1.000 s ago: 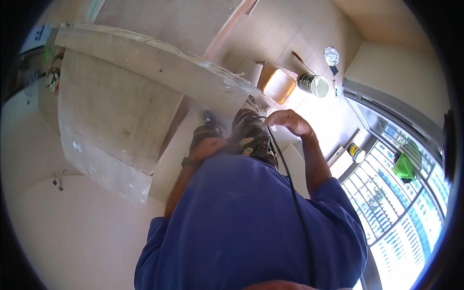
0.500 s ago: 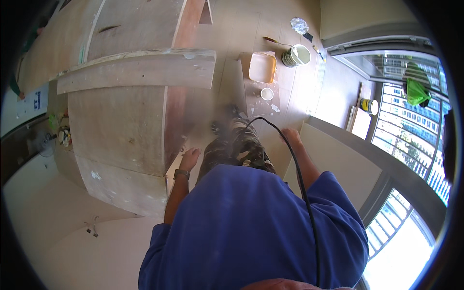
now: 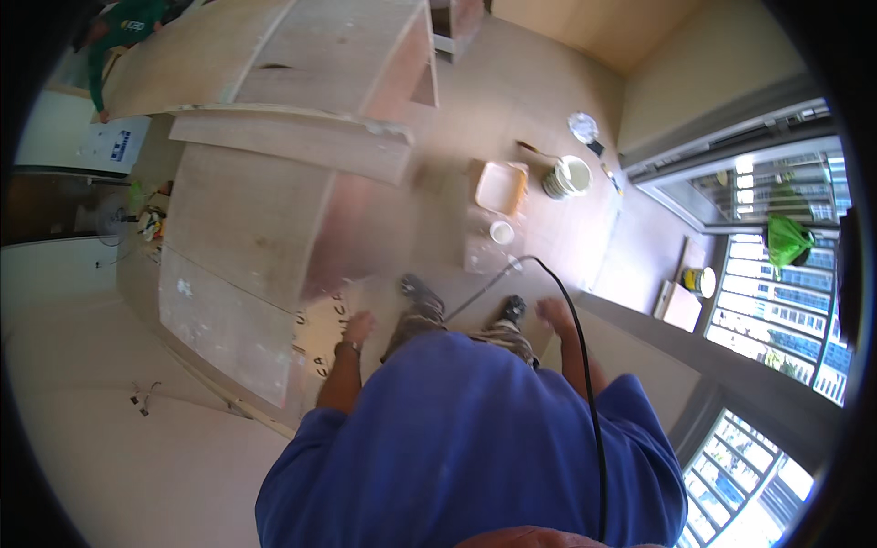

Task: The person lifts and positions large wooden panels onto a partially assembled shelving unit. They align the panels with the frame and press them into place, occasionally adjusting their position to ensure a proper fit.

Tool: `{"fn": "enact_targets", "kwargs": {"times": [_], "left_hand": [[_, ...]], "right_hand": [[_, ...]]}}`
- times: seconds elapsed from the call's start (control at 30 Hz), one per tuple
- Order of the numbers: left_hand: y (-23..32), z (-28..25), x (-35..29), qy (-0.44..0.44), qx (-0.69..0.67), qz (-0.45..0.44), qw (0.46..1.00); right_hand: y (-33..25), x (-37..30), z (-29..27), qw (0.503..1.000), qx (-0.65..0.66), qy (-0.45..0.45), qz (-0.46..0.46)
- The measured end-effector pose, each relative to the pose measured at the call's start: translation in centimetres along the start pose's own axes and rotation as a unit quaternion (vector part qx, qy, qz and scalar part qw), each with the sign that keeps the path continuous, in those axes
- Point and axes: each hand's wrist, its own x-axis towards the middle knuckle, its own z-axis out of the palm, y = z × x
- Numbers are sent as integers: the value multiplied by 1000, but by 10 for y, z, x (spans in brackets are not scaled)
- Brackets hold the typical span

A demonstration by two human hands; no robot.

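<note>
My left hand [image 3: 361, 328] hangs low beside the large wooden cabinet [image 3: 247, 205], its fingers loosely curled and nothing seen in them. A watch circles that wrist. My right hand [image 3: 554, 315] hangs on the other side of my body, also curled, with no object showing in it. It is nearest to a pale low wall panel [image 3: 630, 352]. A black cable [image 3: 574, 320] loops in front of me, over my right side. On the floor ahead, a board [image 3: 477, 251] bears a square tray [image 3: 500, 188] with whitish contents and a small white cup [image 3: 501, 232].
A paint bucket [image 3: 566, 178] stands right of the tray, with a brush [image 3: 539, 151] at its rim. Crumpled foil or plastic [image 3: 583, 127] lies beyond. Another tin [image 3: 699, 281] sits near the railing. A person in green [image 3: 128, 35] works at the cabinet's far left.
My feet have come into clearer view, set apart. My right hand has risen slightly in view. The cabinet and floor items have shifted in view, and more of the person in green shows.
</note>
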Motion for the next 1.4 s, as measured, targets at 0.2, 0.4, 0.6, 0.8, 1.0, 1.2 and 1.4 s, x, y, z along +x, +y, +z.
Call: {"fn": "enact_targets", "kwargs": {"times": [0.2, 0.4, 0.6, 0.8, 1.0, 1.2, 1.4], "left_hand": [[17, 104, -58, 56, -178, -70, 980], [-16, 159, -113, 47, -160, -188, 968], [0, 167, -101, 46, -162, -214, 962], [63, 210, 13, 9, -137, -147, 979], [99, 285, 22, -91, 65, -131, 985], [158, 360, -7, 2, 179, -92, 979], [203, 411, 7, -17, 261, -152, 953]], "right_hand": [[-18, -8, -89, 997, 55, 54, -9], [36, -15, -137, 977, 152, 99, 113], [77, -21, -169, 987, 61, 37, 141], [43, 53, -235, 982, -11, 156, 110], [-17, 211, -269, 966, -194, 168, -42], [-38, 420, -252, 948, -285, 142, -7], [-21, 525, -255, 959, -281, 39, 25]]}}
